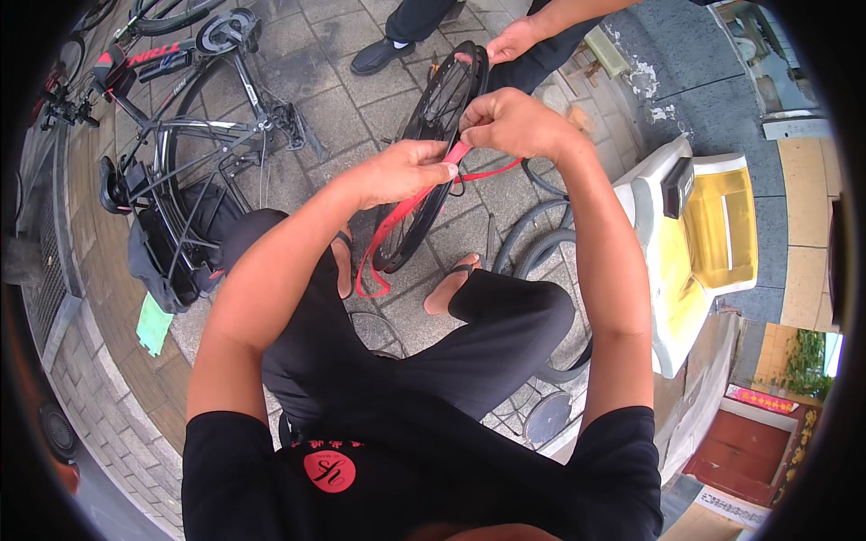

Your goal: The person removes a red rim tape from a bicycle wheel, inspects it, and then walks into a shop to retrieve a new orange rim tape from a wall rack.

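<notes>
A black bicycle wheel rim stands upright between my feet on the paving. A red rim strip hangs in a loop along its near side. My left hand pinches the red strip against the rim's edge. My right hand grips the strip's upper end at the top of the rim. Another person's hand steadies the far side of the wheel; their black shoe stands behind it.
An upturned black bicycle frame with a black bag lies at the left. Black tyres or tubes lie on the paving to the right. A white and yellow moulded seat stands at the right. A green cloth lies lower left.
</notes>
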The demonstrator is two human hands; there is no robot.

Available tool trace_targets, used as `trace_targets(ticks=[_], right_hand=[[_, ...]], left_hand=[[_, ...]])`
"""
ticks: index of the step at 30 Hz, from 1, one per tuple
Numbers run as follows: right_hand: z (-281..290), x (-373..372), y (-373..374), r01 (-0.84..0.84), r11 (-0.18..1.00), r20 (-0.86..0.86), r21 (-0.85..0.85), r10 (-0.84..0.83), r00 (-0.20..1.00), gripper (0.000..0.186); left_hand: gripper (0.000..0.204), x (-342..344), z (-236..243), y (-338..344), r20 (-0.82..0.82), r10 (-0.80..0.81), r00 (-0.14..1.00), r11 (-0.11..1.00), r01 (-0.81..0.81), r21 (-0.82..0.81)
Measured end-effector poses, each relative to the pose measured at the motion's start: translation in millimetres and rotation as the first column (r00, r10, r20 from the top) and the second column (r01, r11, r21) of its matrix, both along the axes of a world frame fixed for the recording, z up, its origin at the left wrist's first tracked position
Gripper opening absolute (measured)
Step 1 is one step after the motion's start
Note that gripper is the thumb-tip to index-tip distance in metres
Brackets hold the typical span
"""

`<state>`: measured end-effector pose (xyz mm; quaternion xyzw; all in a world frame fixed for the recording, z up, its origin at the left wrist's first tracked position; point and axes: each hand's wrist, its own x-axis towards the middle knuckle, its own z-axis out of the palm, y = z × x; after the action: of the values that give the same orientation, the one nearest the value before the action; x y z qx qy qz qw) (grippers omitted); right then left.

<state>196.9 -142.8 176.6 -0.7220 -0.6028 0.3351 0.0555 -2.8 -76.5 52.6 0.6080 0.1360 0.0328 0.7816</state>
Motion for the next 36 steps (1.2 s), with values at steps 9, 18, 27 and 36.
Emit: trace_targets(ticks=[9, 18, 27, 36], right_hand=[[2.9, -4.0, 1.7, -0.047, 0.982, 0.137, 0.185, 0.022, 0.99, 0.029], [-6.4, 4.9, 6.2, -0.173, 0.916, 0.177, 0.362, 0.115, 0.978, 0.023], [-35.5, 31.3, 26.6, -0.071, 0.85, 0.167, 0.522, -0.02, 0.986, 0.036], [-24.7, 52.7, 29.6, 0.164, 0.927, -0.064, 0.338, -0.151, 0.986, 0.038]], left_hand=[[0.046, -0.2, -3.5, 4.2, -0.01, 0.01, 1.0, 0.996, -0.011, -0.087], [0.054, 1.0, 4.3, 6.7, -0.003, 0.023, 1.0, 0.996, -0.023, -0.089], [0.046, -3.1, 6.8, 5.3, -0.017, -0.013, 1.0, 0.999, 0.012, -0.046], [0.047, 5.8, -2.6, 8.9, 0.06, -0.066, 0.996, 0.997, 0.067, -0.028]])
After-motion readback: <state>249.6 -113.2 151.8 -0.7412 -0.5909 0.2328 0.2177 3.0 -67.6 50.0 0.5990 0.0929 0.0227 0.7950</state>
